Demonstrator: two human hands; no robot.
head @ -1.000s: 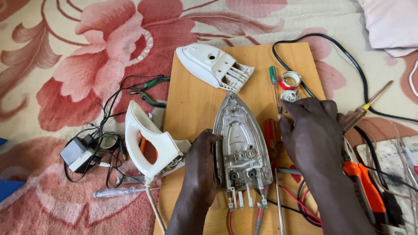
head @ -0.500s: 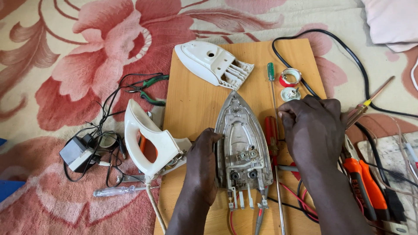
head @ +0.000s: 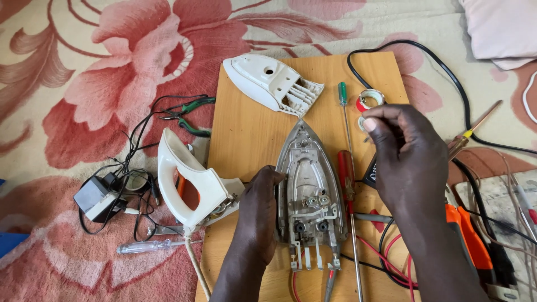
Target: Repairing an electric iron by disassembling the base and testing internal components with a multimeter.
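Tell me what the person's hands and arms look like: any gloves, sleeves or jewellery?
Both are bare. The left hand and the right hand wear no gloves, and no ring, watch or bracelet shows. Both forearms, as far as they reach into the picture, are uncovered, with no sleeve in sight. One pale fingernail shows on the right hand.

Green-handled pliers [head: 187, 116], black adapter [head: 96, 198], clear screwdriver [head: 150, 246] on floral carpet [head: 84, 72].
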